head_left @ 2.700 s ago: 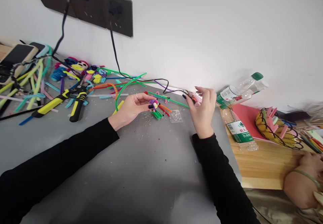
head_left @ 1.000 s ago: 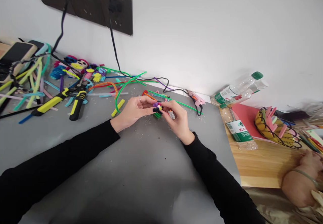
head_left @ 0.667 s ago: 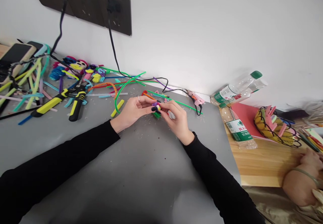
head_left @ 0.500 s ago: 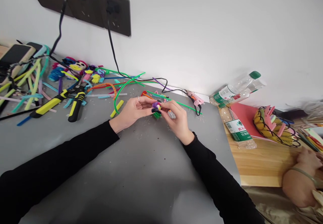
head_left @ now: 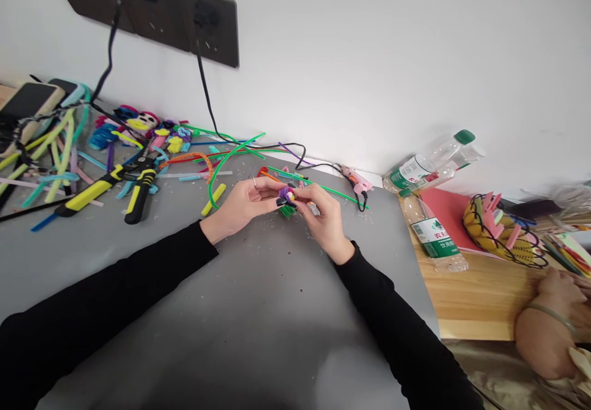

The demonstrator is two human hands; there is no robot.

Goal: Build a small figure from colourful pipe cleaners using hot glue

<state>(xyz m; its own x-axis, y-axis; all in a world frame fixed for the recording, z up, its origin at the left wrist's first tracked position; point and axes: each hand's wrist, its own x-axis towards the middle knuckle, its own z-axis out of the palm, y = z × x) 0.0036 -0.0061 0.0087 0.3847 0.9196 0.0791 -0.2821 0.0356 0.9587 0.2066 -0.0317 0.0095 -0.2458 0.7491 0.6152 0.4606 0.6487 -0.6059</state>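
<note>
- Since the earliest frame the right hand (head_left: 323,216) has left the pink glue gun (head_left: 357,181) near the table's far edge and come in to meet the left hand (head_left: 240,204); over the last second both have barely shifted.
- Left hand pinches a small purple and yellow pipe-cleaner piece (head_left: 287,194) between thumb and fingertips, a ring on one finger.
- Right hand closes on the same piece from the other side, fingers curled, thumb against it.
- That piece sits just above the grey table (head_left: 258,311), toward the middle of its far edge, with green stems (head_left: 287,210) under it.
- Glue gun lies free on the table, near the far right corner, its black cord trailing back to the wall.
- Long green pipe cleaners (head_left: 231,151) curve along the far edge, with orange, red and purple ones among them.
- Yellow-handled pliers (head_left: 138,191) lie left of the hands, well apart from them.
- Loose pipe cleaners and small finished figures (head_left: 143,124) crowd the far left corner.
- Two water bottles (head_left: 429,234) lie beyond the table's right edge on a wooden surface, near a red folder (head_left: 450,213) and a wire basket (head_left: 503,234).
- Another person's hand (head_left: 554,330) shows at the lower right.
</note>
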